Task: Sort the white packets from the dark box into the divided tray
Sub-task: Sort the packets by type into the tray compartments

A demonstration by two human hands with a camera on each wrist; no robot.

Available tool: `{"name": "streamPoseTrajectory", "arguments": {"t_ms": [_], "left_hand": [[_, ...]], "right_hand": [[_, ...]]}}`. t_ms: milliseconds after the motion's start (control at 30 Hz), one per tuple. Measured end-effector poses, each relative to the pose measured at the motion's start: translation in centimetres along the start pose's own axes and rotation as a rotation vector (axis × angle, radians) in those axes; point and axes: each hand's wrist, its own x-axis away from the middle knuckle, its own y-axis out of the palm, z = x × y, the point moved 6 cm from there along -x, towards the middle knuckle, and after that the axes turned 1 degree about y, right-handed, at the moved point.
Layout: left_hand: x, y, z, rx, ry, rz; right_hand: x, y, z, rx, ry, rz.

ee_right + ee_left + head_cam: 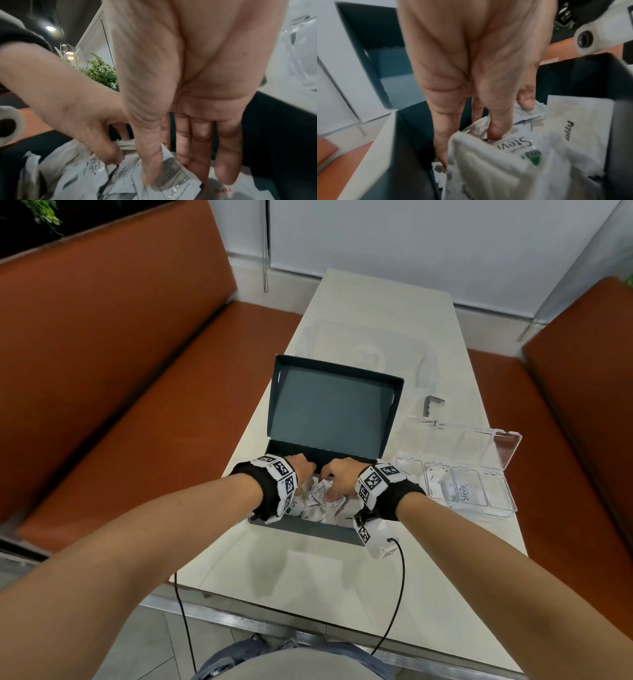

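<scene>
The dark box [301, 527] stands open near the table's front edge, its lid [332, 405] tilted up behind. Loose white packets [317, 510] fill its base. Both hands reach into the box. My left hand [305, 470] digs down at the left, thumb and fingers either side of a crumpled packet [476, 128], behind a Stevia packet [513, 146]. My right hand [171, 170] pinches a printed white packet [173, 180], thumb in front, fingers behind. The clear divided tray [496, 501] lies right of the box with a few packets in its left compartments.
The tray's clear lid [462, 440] lies open behind it. A small grey bracket [432, 404] sits on the table past the tray. Orange bench seats [137, 405] flank the narrow pale table [342, 577]. Cables hang over the near edge.
</scene>
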Motion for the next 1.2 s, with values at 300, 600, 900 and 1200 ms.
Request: {"name": "streamPoseTrajectory", "arguments": {"t_ms": [300,600,900,1200], "left_hand": [[1.2,-2.2,-0.6,0.023,-0.024,0.004],[4.9,-7.2,-2.9,0.792,0.124,0.392],[5.1,-7.5,1.0,1.54,0.243,0.513],[2.6,-8.1,8.4,1.81,0.349,0.165]], "right_hand": [[1.8,-1.7,1.5,-0.085,-0.041,0.078],[8.0,-6.5,3.5,-0.793,-0.183,0.476],[12.0,-6.8,6.1,-1.266,-0.179,0.583],[13.8,-7.1,11.6,-1.391,-0.099,0.654]]}}
